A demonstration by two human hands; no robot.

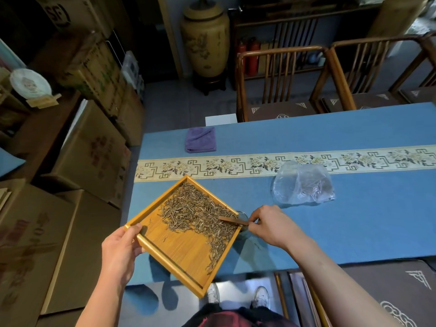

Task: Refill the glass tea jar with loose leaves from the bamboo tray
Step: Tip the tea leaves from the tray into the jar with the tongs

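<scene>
Left hand grips the near-left corner of the bamboo tray, thumb on the rim, tray held above the tabletop and turned like a diamond. Loose tea leaves piled toward the tray's right corner. Right hand pinches a thin brown wooden stick, its tip lying on the leaves near that corner. Glass jar mostly hidden behind the tray's right corner, only part of the rim visible. Crumpled clear plastic bag on the blue cloth, well apart to the right. Folded purple towel at the far-left end. Wooden chairs beyond the tabletop, cardboard boxes stacked left.
</scene>
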